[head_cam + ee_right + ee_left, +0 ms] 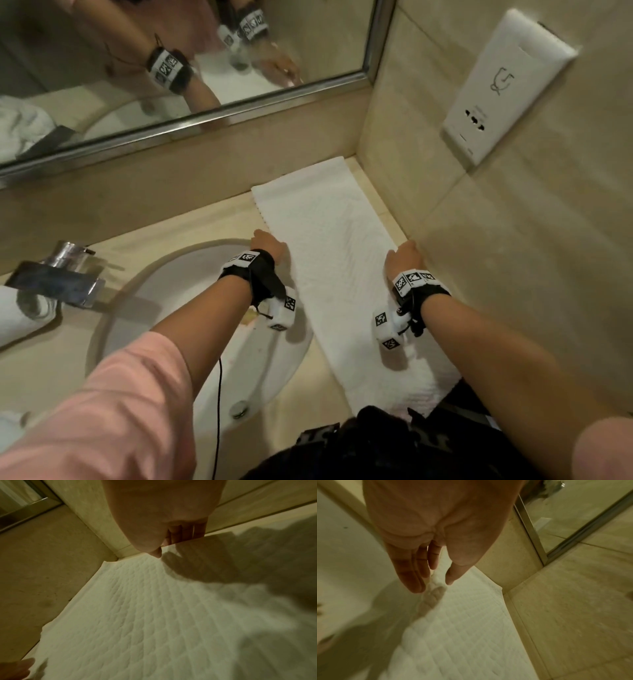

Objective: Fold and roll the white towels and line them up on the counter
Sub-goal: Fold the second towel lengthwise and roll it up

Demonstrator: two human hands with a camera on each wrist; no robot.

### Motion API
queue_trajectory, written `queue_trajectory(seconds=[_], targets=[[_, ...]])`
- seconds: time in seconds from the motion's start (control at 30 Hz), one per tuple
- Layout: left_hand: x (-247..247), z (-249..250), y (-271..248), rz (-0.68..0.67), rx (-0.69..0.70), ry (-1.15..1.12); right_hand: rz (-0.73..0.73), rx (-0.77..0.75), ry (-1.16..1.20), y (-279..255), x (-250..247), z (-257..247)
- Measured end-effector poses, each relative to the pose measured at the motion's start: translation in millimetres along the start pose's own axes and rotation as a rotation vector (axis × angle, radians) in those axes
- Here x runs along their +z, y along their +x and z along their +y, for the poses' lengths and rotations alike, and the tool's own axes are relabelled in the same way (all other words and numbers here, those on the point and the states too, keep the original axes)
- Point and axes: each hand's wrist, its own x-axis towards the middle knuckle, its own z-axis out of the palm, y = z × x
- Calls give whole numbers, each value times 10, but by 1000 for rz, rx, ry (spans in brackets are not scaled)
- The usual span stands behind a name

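A white quilted towel [325,240] [462,628] [137,615] lies folded into a long strip on the beige counter [205,222]. It runs from the far corner toward me, right of the sink. My left hand [269,241] [433,586] hovers at the strip's left edge. Its fingers are straight and the thumb is over the cloth, holding nothing. My right hand [404,255] [164,547] is at the right edge beside the wall. Its fingers dip behind that edge, and the thumb touches the top, pinching it.
The oval sink [113,308] with a chrome faucet [61,274] lies left of the towel. More white towels [17,318] sit at the far left. A tiled wall [513,240] with a socket panel [496,85] closes the right side. A mirror [171,51] stands behind.
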Motion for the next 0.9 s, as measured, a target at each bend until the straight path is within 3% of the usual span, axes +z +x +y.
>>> queue_trajectory(seconds=[0.13,0.27,0.43,0.6,0.63,0.7,0.77,0.87,0.9], targets=[[142,-118,-185,-131,-38,-259,-46,7,13,-116,-89,176],[292,-190,-348,-129,-85,-315,-81,-84,10,-174,-214,287],[437,-254,-468,-94,-43,-227,-126,-40,164,-180,-240,261],[502,-319,-427,-148,-56,-88,-179,84,303,-250,-304,202],[502,-311,-430,-142,-50,-82,-200,52,264,-169,-237,260],[504,-292,-434,-132,-51,-91,-167,-58,-90,-158,-201,307],[497,-274,-434,-145,-65,-104,-214,-30,-113,-204,-277,223],[471,-246,-432,-186,-86,-117,-164,-147,-203,-417,-449,32],[471,-245,-410,-196,-92,-133,-142,-101,-182,-383,-440,-26]])
